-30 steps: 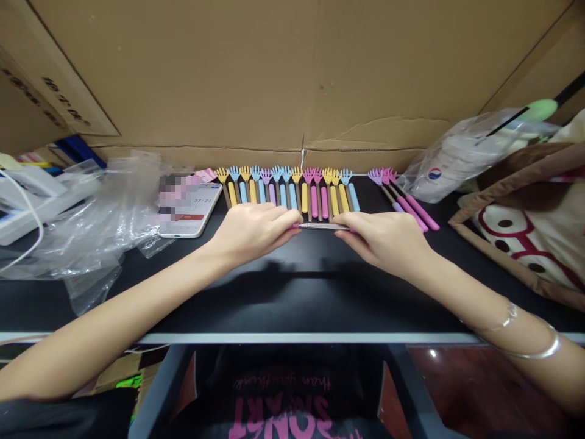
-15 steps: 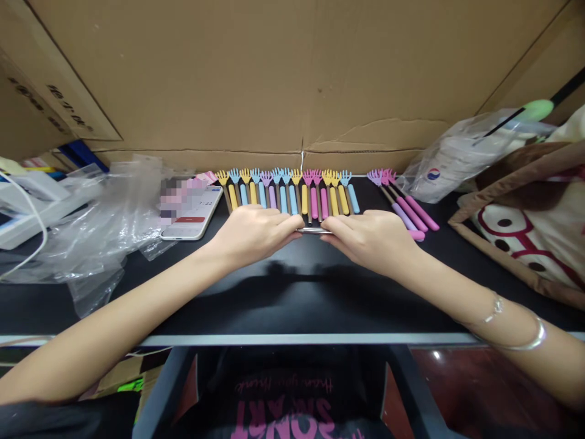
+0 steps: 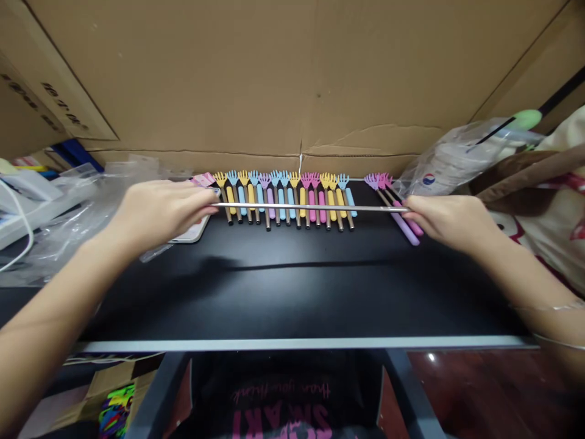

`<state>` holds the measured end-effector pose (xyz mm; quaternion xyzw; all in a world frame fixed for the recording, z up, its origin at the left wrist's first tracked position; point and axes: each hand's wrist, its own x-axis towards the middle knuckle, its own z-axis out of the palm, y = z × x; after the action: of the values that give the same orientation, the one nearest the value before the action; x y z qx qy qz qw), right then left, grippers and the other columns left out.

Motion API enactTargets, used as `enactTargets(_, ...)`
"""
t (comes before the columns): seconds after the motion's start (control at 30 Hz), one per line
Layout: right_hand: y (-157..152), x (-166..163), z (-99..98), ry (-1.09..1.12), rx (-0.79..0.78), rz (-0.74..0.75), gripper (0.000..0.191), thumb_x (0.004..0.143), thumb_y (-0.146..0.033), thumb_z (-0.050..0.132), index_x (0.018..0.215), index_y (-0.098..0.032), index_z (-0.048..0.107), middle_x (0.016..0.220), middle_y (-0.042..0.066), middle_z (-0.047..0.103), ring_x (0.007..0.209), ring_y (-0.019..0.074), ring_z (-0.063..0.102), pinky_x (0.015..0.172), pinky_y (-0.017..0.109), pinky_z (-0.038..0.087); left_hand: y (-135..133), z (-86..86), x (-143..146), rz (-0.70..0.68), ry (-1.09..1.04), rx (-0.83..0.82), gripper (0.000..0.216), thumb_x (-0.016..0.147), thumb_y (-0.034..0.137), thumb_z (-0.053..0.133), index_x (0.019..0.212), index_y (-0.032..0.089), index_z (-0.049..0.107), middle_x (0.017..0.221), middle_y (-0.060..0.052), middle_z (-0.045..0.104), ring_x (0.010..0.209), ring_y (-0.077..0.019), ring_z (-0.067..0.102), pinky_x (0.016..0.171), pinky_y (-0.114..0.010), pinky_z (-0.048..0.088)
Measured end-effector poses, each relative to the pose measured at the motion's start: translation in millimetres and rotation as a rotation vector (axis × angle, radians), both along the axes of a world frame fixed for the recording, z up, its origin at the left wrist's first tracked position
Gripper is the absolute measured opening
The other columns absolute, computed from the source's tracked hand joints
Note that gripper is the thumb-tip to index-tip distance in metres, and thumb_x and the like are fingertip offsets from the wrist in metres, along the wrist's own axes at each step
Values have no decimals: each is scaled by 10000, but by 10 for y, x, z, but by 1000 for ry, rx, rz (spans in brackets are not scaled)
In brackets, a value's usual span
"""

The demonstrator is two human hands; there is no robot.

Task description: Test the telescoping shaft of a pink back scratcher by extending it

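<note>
1 slender metal rod, drawn out long and near level, is held raised over the black counter, in front of the row of back scratchers; both ends are concealed by the hands. Left grip: closed around the rod's left end. Right grip: closed around its right end. A long rod shadow is cast below. 13 back scratchers in yellow, blue, purple and pink are laid side by side, hand-shaped heads turned toward the cardboard panel. 2 further scratchers, 1 purple and 1 pink, are set apart at right, the pink partly covered by the right grip. 1 pale phone is mostly hidden behind the left grip. Clear plastic bags are heaped at left; at far right are placed 1 transparent bag of cups and 1 patterned cloth item.
</note>
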<state>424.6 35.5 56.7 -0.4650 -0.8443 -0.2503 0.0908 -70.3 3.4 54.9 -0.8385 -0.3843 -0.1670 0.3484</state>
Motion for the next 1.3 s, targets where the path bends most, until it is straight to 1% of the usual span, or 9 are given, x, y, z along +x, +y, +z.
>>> enactTargets(0.13,-59,384,4,68,-140,-61,641,870,-779,252,609,-250,502,576,70,565,532,143,483,499,292,238,-13,-59,-429,52,-152,-106,286,985,418,362,807,263,524,711,1,573,663,-181,469,553,-297,279)
enactTargets(0.33,-199,439,6,101,-115,-133,604,882,-758,233,646,-258,478,615,82,569,592,169,489,538,303,287,-34,-36,-573,50,-229,-179,257,943,418,408,766,262,511,698,-8,530,660,-192,420,612,-327,290)
enactTargets(0.47,-128,623,-21,93,-101,-139,442,901,-641,394,689,-264,485,660,71,585,622,165,489,570,291,321,-43,-50,-707,80,-274,-212,244,923,385,430,728,252,492,675,-12,504,657,-195,400,603,-323,268)
enactTargets(0.57,-13,796,-62,121,-90,-165,336,849,-540,545,676,-254,507,684,81,606,634,170,509,574,292,334,-54,-69,-808,122,-285,-219,222,908,372,457,722,257,492,671,-17,502,675,-208,423,599,-318,287)
enactTargets(0.67,72,893,-94,152,-144,-183,307,793,-483,625,630,-246,518,646,87,604,612,177,517,547,292,332,-68,-57,-844,154,-310,-240,211,889,378,470,717,266,516,690,-24,534,711,-221,445,603,-322,299)
enactTargets(0.8,94,911,-100,182,-90,-192,251,766,-430,673,656,-231,565,677,99,641,634,182,542,569,294,354,-82,-15,-832,171,-318,-212,230,908,404,418,745,288,531,718,-30,534,758,-237,441,614,-340,298)
enactTargets(1.0,137,888,12,203,-242,-207,292,725,-521,713,718,-237,645,707,100,695,616,167,588,527,275,339,-81,5,-815,228,-278,-231,291,919,453,369,757,307,561,740,-33,535,706,-237,428,601,-351,277)
enactTargets(1.13,127,876,31,189,-195,-212,282,727,-515,700,684,-248,621,641,86,672,562,163,569,487,276,291,-73,2,-837,250,-231,-198,277,895,444,415,715,270,534,700,-29,545,666,-224,428,584,-319,269)
enactTargets(1.3,122,899,-1,147,-130,-262,292,753,-525,639,675,-245,613,664,108,669,574,160,559,478,277,274,-74,-50,-855,256,-177,-120,288,915,396,396,698,246,512,657,-19,544,650,-199,416,543,-302,211)
